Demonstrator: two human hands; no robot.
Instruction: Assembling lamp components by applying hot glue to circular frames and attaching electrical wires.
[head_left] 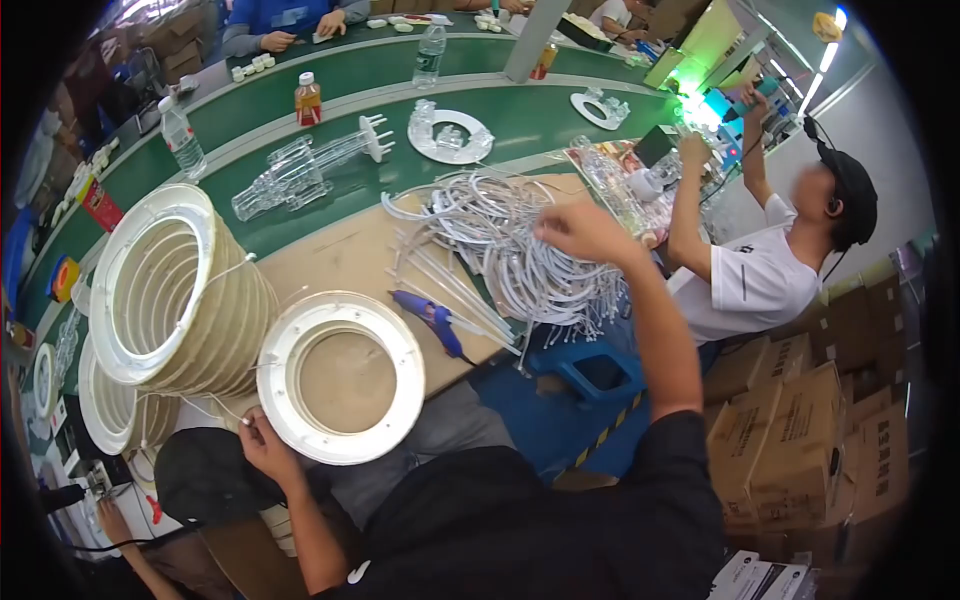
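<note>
My left hand [268,452] is closed at the lower left edge of a white ring [280,385], pinching the end of a thin white cord [222,408]. The ring lies flat near the table edge, its round opening showing the brown board [345,255] below. My right hand [585,232] hovers over a tangled heap of white cords [550,275], fingers curled together; whether a cord is between them is hidden. A blue glue gun [428,315] rests between the ring and several straight clear rods [455,290].
Stacked white ribbed rings [235,300] stand on the left. Clear plastic parts [290,180], a white disc [450,140] and bottles [428,58] sit on the green conveyor [365,95]. A co-worker [765,270] works at right, near cardboard boxes [775,440]. A blue stool [585,368] stands below the table.
</note>
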